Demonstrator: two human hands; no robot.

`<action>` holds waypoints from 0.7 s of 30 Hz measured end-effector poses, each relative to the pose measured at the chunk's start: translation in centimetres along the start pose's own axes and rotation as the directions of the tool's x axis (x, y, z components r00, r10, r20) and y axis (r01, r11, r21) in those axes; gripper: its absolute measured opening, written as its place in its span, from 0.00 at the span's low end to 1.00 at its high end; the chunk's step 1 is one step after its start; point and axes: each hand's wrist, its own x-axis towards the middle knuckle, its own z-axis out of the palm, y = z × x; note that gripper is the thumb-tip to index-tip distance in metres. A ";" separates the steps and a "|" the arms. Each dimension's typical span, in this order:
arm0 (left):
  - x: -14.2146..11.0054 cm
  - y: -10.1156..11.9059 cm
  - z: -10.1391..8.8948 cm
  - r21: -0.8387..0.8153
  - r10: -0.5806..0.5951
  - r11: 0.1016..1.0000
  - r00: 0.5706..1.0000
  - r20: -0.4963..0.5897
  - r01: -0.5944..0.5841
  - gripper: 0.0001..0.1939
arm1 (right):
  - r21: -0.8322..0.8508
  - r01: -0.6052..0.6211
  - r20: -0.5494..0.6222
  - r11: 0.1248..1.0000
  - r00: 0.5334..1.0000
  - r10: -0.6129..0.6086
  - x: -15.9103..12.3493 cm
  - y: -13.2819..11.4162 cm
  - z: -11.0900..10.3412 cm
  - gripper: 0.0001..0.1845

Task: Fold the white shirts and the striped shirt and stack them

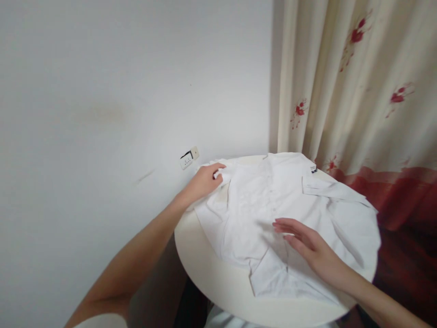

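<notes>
A white button-up shirt (252, 205) lies spread and wrinkled over a round white table (201, 255). At the shirt's far left, by the wall, my left hand (207, 178) has its fingers and thumb closed on a bunched part of the cloth. My right hand (303, 241) hovers just over the near middle of the shirt, fingers stretched out and thumb apart, holding nothing. One sleeve (334, 190) lies folded toward the right side of the table, and another piece of cloth reaches the near edge.
A white wall (136, 91) with a power socket (186, 160) stands close behind the table's left side. To the right hangs a cream curtain (317, 82) with red flowers and a red lower band. Dark reddish floor (409, 269) shows at the lower right.
</notes>
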 end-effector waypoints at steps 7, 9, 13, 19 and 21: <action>-6.4 9.8 7.2 -0.281 0.188 0.953 0.951 0.245 -0.116 0.21 | 0.360 -0.199 0.026 0.911 0.979 0.204 1.3 0.2 1.4 0.44; -7.7 10.9 9.7 -0.281 0.242 0.946 0.932 0.268 -0.165 0.18 | 0.389 -0.240 0.017 0.890 0.967 0.253 1.3 0.6 1.5 0.47; -9.1 11.5 12.8 -0.222 0.304 0.945 0.896 0.325 -0.241 0.06 | 0.399 -0.280 0.026 0.873 0.955 0.295 1.5 1.4 1.7 0.45; -9.3 11.2 12.1 -0.350 0.492 0.854 0.818 0.299 -0.386 0.05 | 0.400 -0.340 0.048 0.851 0.935 0.351 1.8 1.9 2.1 0.42; -9.1 10.9 11.6 -0.375 0.521 0.823 0.830 0.198 -0.427 0.08 | 0.334 -0.298 0.014 0.894 0.950 0.311 1.9 1.5 2.2 0.42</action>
